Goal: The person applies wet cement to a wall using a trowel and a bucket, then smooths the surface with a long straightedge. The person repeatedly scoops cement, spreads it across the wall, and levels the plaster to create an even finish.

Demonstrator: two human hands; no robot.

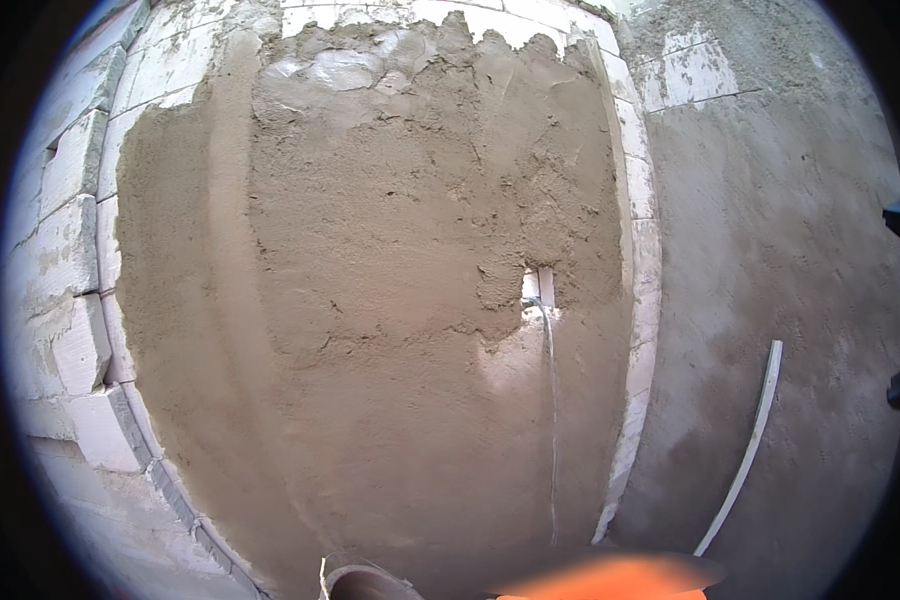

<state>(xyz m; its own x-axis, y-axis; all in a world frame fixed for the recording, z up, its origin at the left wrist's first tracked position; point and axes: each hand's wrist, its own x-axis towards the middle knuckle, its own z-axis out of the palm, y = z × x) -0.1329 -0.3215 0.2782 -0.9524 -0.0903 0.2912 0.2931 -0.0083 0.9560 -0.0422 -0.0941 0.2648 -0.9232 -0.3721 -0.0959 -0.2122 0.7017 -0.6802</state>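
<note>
Head view: block wall [70,250] of pale grey blocks, its middle covered with wet brown plaster [390,300]. Plaster surface is rough and lumpy, thickest near the top edge, with smoother vertical streaks down the left part. Small square gap [538,285] in the plaster right of centre shows white; a thin white cable [552,420] hangs straight down from it. Right of the plastered face, a side wall [790,250] with a thinner grey coat meets it at a corner. White strip [748,450] leans slanted against that side wall. Bottom edge: an orange blurred shape [610,578] and, just left of it, a grey curved rim [355,578]; cannot tell what either is. No hands visible, so state of fingers cannot be told.
</note>
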